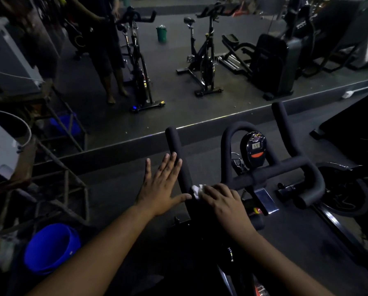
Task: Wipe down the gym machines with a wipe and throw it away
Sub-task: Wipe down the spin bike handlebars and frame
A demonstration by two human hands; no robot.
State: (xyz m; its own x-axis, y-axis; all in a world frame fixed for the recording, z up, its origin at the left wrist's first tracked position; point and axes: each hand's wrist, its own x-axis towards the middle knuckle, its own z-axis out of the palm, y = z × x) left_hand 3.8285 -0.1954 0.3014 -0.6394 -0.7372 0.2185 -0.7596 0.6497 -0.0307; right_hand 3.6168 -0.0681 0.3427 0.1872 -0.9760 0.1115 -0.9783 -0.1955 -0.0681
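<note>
A black exercise bike's handlebar [270,171] fills the lower right of the head view, with a small console [256,149] at its middle. My right hand [220,198] presses a crumpled white wipe [197,190] onto the base of the left bar [176,154]. My left hand [162,184] is spread flat with straight fingers beside that bar, its thumb touching the bar just left of the wipe.
A large wall mirror [178,60] ahead reflects other bikes, a green bin [161,33] and a person standing. A blue bucket [50,247] sits at lower left by a metal frame rack [61,178]. Another machine [353,133] stands at the right.
</note>
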